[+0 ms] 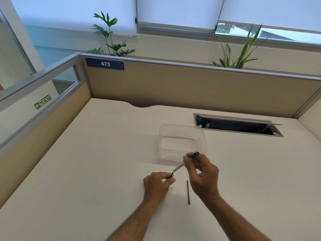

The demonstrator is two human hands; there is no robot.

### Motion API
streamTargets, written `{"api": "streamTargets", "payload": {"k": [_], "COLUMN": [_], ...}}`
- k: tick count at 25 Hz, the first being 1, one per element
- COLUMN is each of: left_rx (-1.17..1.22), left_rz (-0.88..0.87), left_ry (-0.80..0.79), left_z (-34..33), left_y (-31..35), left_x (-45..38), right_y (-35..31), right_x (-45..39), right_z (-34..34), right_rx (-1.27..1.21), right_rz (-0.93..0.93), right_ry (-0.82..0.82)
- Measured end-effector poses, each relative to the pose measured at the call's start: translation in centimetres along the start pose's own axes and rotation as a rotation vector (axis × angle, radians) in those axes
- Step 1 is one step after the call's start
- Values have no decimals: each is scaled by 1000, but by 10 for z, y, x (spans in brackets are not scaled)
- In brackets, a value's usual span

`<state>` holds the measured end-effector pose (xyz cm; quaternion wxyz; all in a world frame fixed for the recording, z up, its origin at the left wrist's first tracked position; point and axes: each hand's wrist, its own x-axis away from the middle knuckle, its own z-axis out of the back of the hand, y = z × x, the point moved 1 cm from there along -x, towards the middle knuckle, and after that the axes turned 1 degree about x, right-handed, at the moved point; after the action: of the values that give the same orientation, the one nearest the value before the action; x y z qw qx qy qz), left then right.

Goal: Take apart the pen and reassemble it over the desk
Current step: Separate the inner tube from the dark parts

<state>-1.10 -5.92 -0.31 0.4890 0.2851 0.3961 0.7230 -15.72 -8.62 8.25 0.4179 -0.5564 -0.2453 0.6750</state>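
**Pen held in two parts above the desk**

The person had both hands over the cream desk [104, 153]. The right hand [204, 176] was raised a little above the surface, and its fingers were closed on the pen body [186, 161]. This body was pale and thin at its lower end, and dark with a metal part at its upper end, which stood out above the fingertips. It was tilted, with the pale end pointing down and to the left.

The left hand [157, 186] was lower and closer to the desk. Its thumb and fingers were pinched on a small dark piece [172, 174], which pointed up toward the pale end of the pen body. The two parts were very near each other, almost in one line; I could not tell if they touched.

A thin dark rod [188, 192] lay flat on the desk between the two forearms, just beside the right wrist, and no hand touched it.

Behind the hands stood a clear plastic container [182, 141], open at the top, and nothing could be seen inside it. Farther back and to the right, the desk had an open cable hatch [238, 126]. A beige partition [191, 87] closed the back of the desk, and it carried a blue label [105, 64] with the number 473.
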Motion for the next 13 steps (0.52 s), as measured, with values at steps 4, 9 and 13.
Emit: {"api": "streamTargets", "payload": {"k": [4,9,13], "left_rx": [132,549,786], "left_rz": [57,203,308], "left_ry": [-4,-58,-149], "left_z": [4,9,11], "left_y": [4,20,38], "left_x": [0,1,1], "right_y": [3,24,39], "right_x": [-7,-3,13], "right_z": [8,17,16], "right_rx": [-47,-174,-317], "right_rz": [-67,-328,-546], "right_ry": [99,202,164]}}
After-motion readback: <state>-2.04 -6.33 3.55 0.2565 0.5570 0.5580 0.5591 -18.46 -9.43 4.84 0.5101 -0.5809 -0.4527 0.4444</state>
